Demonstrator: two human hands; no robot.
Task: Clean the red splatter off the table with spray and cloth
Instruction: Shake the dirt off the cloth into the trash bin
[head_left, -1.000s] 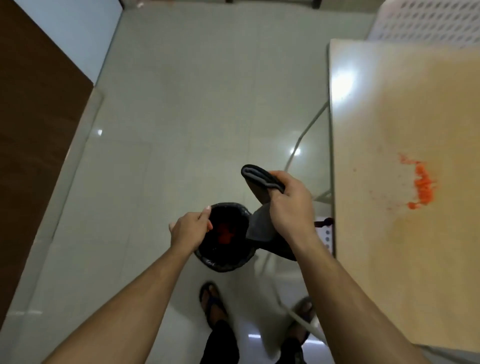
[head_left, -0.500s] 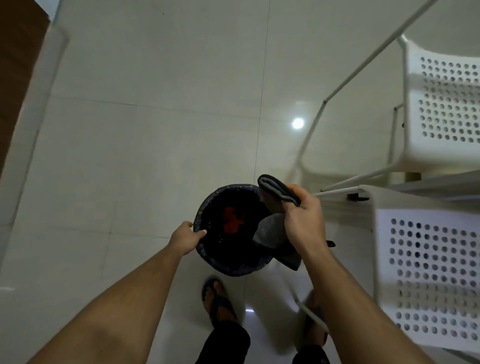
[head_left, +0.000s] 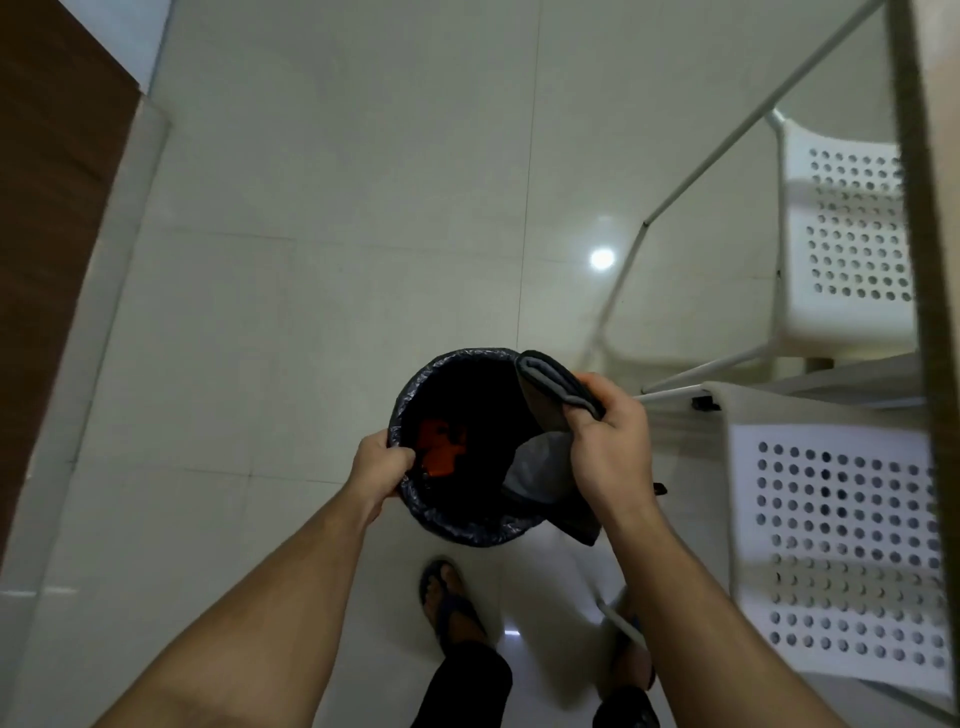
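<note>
A round bin lined with a black bag (head_left: 457, 525) is below me on the tiled floor, with red scraps (head_left: 439, 449) lying inside it. My left hand (head_left: 382, 467) grips the bin's near-left rim. My right hand (head_left: 610, 441) holds a folded grey cloth (head_left: 558, 387) over the bin's right side, and part of the cloth hangs down below the hand. Only the table's edge (head_left: 930, 260) shows at the far right; the splatter and the spray bottle are out of view.
Two white perforated chairs (head_left: 841, 545) (head_left: 852, 234) stand to the right under the table edge, with thin white metal legs (head_left: 623, 291) slanting across. My sandalled feet (head_left: 449, 603) are just below the bin. A brown door (head_left: 47, 208) lines the left.
The view swung down from the tabletop to the floor. My left hand moved from touching the bin's rim to gripping it. The right hand kept the cloth over the bin.
</note>
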